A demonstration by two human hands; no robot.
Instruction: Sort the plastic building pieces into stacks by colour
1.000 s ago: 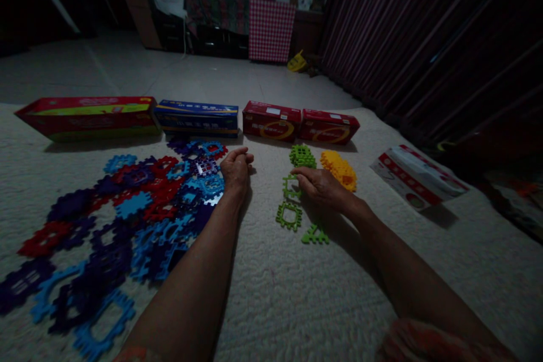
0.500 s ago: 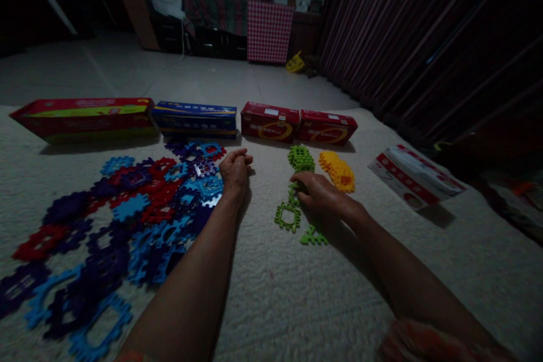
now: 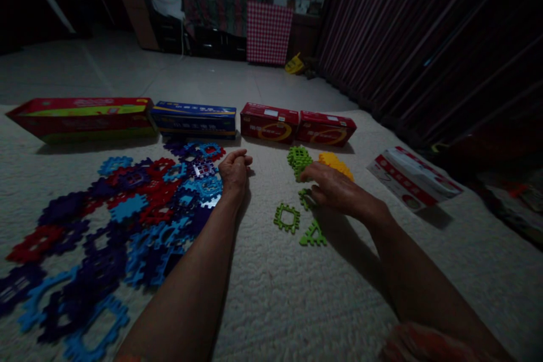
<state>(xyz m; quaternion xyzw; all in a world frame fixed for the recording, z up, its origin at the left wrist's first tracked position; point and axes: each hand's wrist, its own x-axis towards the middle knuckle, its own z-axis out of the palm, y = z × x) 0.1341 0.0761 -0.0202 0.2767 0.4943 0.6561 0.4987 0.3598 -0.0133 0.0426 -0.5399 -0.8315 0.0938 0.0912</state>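
Observation:
My right hand (image 3: 333,185) is over the carpet beside a stack of green toothed plastic building pieces (image 3: 298,159). Its fingers bend around a small green building piece (image 3: 304,198), mostly hidden by the hand. A green square ring piece (image 3: 287,218) and a green triangular piece (image 3: 314,235) lie nearer to me. Behind the hand is a row of yellow pieces (image 3: 334,163), partly covered. My left hand (image 3: 234,171) rests with curled fingers, nothing visible in them, at the right edge of a spread pile of blue, purple and red pieces (image 3: 129,207).
Along the carpet's far side stand a long red and green box (image 3: 93,119), a blue box (image 3: 194,120) and two red boxes, one left (image 3: 269,123) and one right (image 3: 326,128). A white and red box (image 3: 413,178) sits at right, near a dark curtain (image 3: 407,28).
My right hand has shifted right, and the small green piece beside its fingers has moved with it. More of the triangular piece shows. My left hand stays in place.

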